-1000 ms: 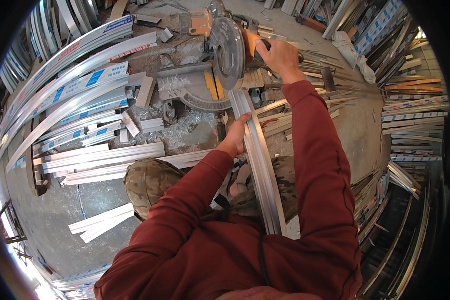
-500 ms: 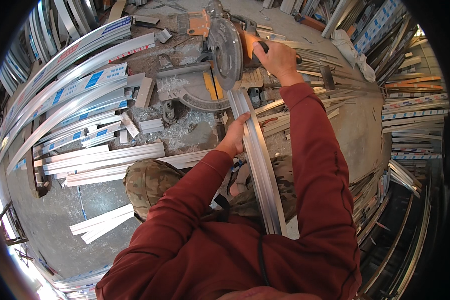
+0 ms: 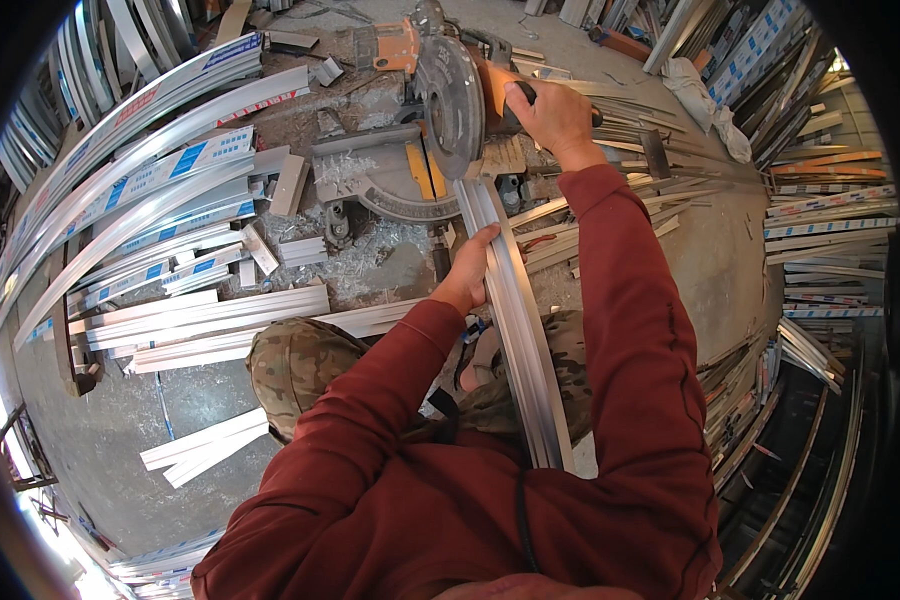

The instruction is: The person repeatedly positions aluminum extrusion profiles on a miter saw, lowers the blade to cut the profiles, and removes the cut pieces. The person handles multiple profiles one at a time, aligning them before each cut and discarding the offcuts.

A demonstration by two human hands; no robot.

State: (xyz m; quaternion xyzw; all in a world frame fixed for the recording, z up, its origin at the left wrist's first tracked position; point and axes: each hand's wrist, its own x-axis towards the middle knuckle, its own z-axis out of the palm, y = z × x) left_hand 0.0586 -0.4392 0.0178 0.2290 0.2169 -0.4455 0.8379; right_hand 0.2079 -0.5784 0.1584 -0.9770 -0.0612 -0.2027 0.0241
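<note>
My right hand (image 3: pixel 553 115) is curled round the handle (image 3: pixel 526 93) of an orange saw (image 3: pixel 493 95); my left hand (image 3: pixel 468 268) grips a silver metal profile (image 3: pixel 525 340), which slants from in front of my body up to the saw, between my camouflage-covered legs (image 3: pixel 305 370). Past it sits the saw's grey base (image 3: pixel 385 180), with pale profiles (image 3: pixel 205 320) lying on the floor (image 3: pixel 205 395) to my left

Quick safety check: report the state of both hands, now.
Left hand: closed, holding the silver metal profile.
Right hand: closed, holding the black saw handle.
</note>
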